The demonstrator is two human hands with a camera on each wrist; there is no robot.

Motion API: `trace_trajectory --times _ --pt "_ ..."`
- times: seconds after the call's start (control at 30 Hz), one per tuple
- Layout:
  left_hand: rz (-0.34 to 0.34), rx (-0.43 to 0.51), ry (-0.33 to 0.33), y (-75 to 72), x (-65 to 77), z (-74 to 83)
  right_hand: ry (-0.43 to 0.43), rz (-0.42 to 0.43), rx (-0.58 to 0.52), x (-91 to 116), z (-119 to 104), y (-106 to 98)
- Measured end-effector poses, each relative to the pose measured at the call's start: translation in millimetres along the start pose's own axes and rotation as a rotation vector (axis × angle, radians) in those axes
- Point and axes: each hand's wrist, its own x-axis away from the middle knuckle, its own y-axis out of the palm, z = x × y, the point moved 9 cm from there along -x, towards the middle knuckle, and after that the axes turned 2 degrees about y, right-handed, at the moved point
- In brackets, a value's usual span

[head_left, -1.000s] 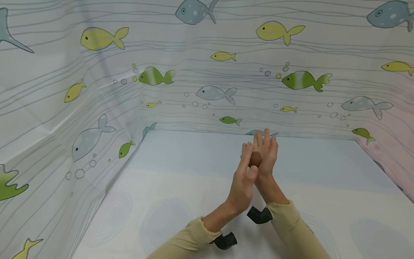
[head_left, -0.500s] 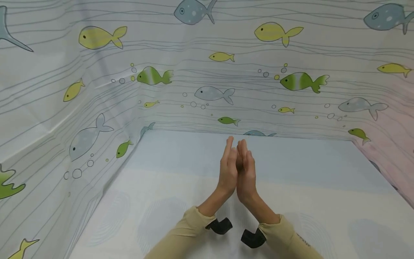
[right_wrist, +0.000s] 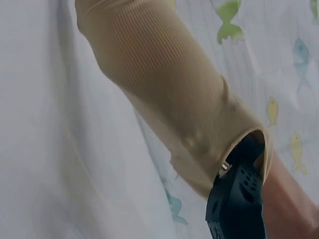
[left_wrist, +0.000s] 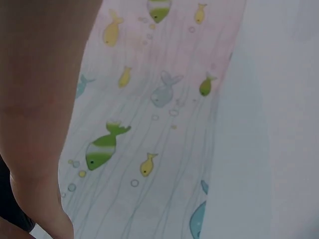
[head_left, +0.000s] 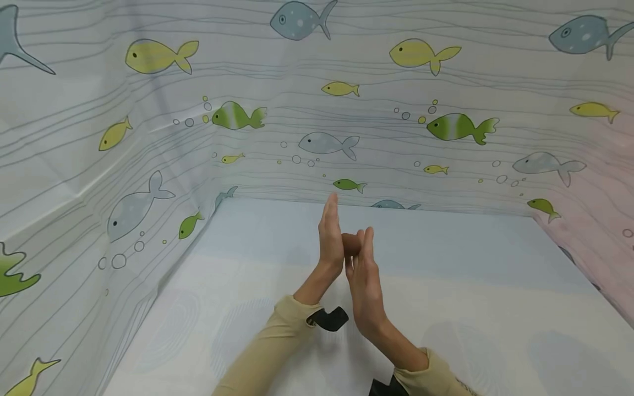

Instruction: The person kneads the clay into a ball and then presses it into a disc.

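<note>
In the head view, a small brown rounded lump (head_left: pixel 351 245) sits between the two palms. My left hand (head_left: pixel 331 236) stands upright, fingers straight and palm against the lump's left side. From the other side, my right hand (head_left: pixel 365 280) presses on it with its fingers extended, set lower and closer to the camera. Part of the lump is hidden by the right fingers. Neither wrist view shows the lump. Bare skin (left_wrist: pixel 37 99) fills the left side of the left wrist view, and a beige sleeve (right_wrist: pixel 164 84) crosses the right wrist view.
Below the hands is a white and pale blue tabletop (head_left: pixel 247 236). A fish-printed cloth (head_left: pixel 277 77) rises behind it and along the sides, pinkish at the right. Black devices are worn at both wrists, one at the left sleeve cuff (head_left: pixel 292 308).
The hands shifted left and slid against each other with the lump between the palms. Since half a second ago, the left hand went forward and the right hand came back, uncovering more of the lump.
</note>
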Motion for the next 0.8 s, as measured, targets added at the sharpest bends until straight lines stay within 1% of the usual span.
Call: trace_trajectory --times 0.1,0.17,0.33,0.4,0.47,0.6,0.73,0.8 --pt "-0.009 0.023 -0.002 -0.9 -2.3 -0.6 -0.013 -0.013 0.007 1 -2 1" --pt "-0.024 0.022 0.000 0.5 -1.8 -1.1 0.002 -0.007 -0.002 -1 -1 0" --pt "-0.081 -0.025 0.033 11.9 8.5 -3.4 0.091 0.080 -0.058 -18 8 -16" --pt "-0.104 -0.028 0.036 17.6 14.5 -6.2 0.102 0.126 -0.075 -27 11 -24" --pt "-0.120 -0.022 0.024 22.6 19.9 -10.2 0.095 0.168 -0.088 -36 12 -33" --pt "-0.157 -0.013 0.023 30.7 29.0 -15.6 0.062 0.240 -0.116 -51 12 -50" --pt "-0.197 -0.012 0.005 38.4 37.7 -18.9 0.043 0.292 -0.177 -65 16 -66" --pt "-0.215 -0.005 -0.004 41.5 41.3 -19.4 0.023 0.311 -0.186 -72 18 -74"
